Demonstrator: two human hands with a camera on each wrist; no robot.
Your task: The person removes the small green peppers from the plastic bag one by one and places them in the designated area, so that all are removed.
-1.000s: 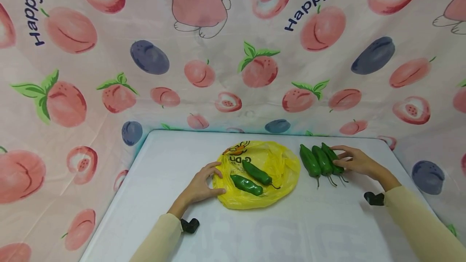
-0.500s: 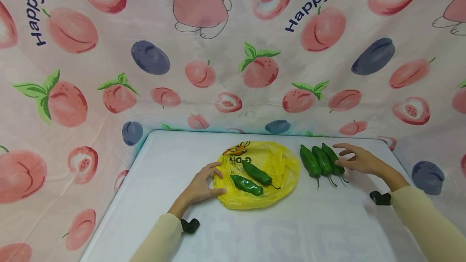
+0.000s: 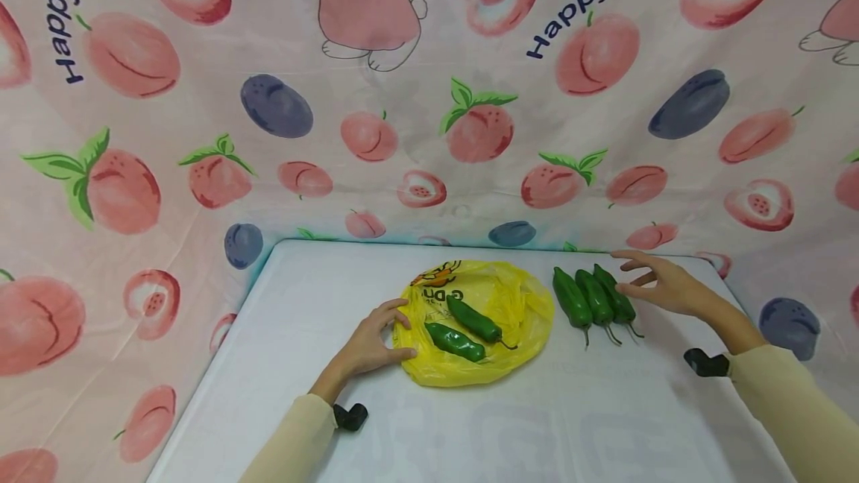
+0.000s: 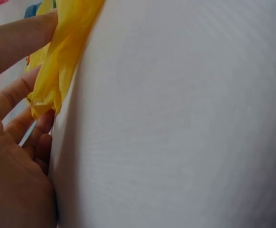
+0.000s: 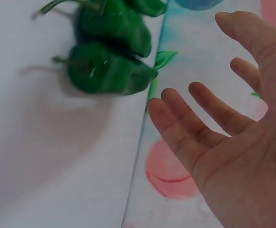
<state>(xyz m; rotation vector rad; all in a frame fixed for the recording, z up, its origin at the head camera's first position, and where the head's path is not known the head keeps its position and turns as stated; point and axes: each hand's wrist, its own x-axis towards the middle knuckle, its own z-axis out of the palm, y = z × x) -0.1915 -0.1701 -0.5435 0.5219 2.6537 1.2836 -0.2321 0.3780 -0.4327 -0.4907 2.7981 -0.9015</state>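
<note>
A yellow plastic bag [image 3: 523,297] lies spread on the white table, with two green peppers [image 3: 473,319] on top of it. My left hand [image 3: 365,341] touches the bag's left edge, thumb and fingers spread apart; the left wrist view shows the fingertips against the crumpled yellow plastic [image 4: 64,57]. To the right of the bag, three more green peppers [image 3: 572,298] lie side by side, stems toward me. My right hand [image 3: 664,285] is just right of the rightmost pepper [image 3: 617,297], holding nothing. From the right wrist, its fingers look loosely extended and apart from the peppers [image 5: 109,71].
Behind the white table [image 3: 496,431] hangs a pink cloth [image 3: 396,88] printed with fruit, which also covers both sides. A black wrist device [image 3: 351,417] is on the left sleeve, and another black device [image 3: 706,363] on the right one.
My right hand has come off the rightmost pepper and moved slightly up and to the right. The peppers stay in their row. My left hand keeps its place at the bag.
</note>
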